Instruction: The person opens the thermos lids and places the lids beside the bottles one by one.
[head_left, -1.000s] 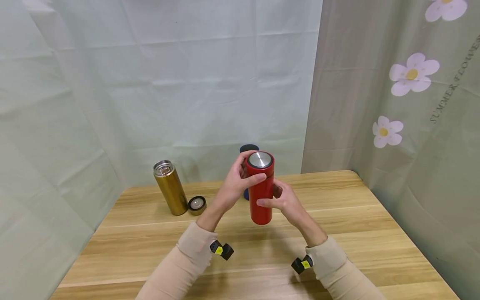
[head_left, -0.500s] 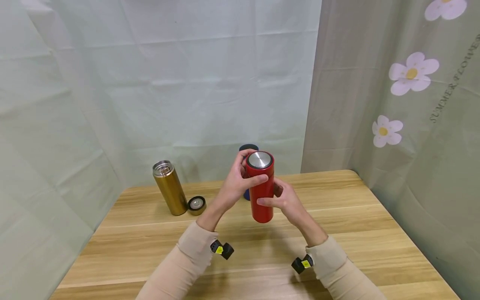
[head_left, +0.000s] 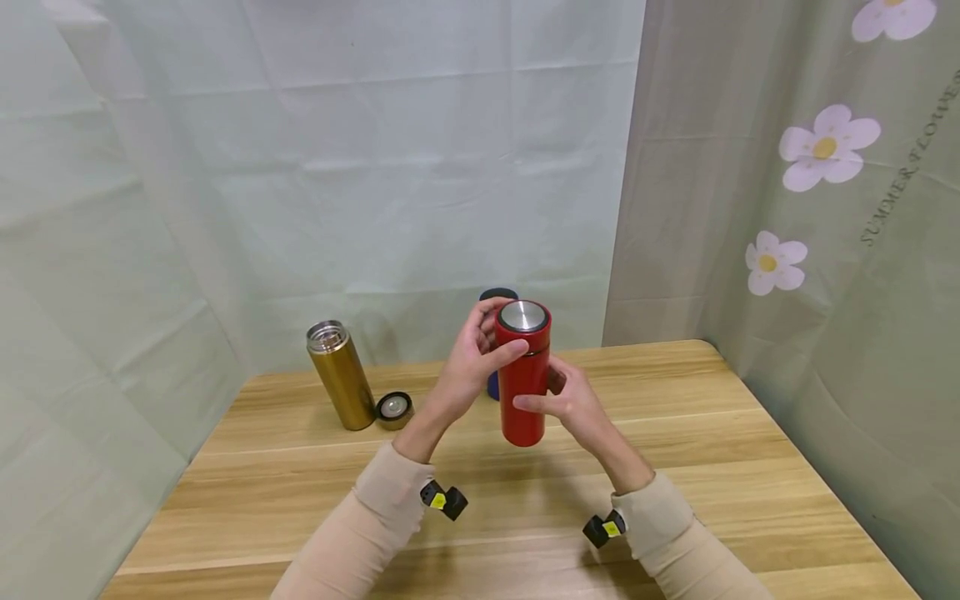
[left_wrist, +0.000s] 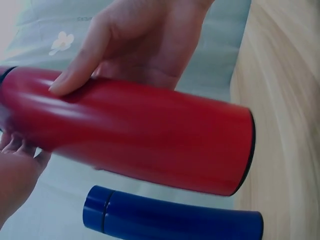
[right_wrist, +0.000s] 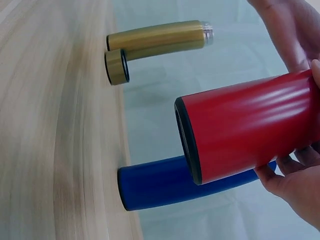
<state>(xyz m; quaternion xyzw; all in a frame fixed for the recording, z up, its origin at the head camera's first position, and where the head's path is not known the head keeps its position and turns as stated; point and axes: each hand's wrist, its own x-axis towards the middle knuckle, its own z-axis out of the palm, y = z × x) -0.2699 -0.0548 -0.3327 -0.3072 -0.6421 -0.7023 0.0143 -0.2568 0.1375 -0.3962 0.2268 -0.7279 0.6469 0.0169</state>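
Wooden table (head_left: 712,500), red flask (head_left: 522,408) held above

Fingers of the left hand (head_left: 467,367) grip its top, those of the right hand (head_left: 572,407) its body. A blue flask (right_wrist: 157,186) just behind is partly blocked by these in the head view. Farther left stands an uncapped gold flask (head_left: 343,382), its lid (head_left: 394,408) just beside.

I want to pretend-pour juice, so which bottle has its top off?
The gold bottle, on the left in the head view. Its mouth is bare and its lid sits beside it; the red bottle and blue bottle have tops on.
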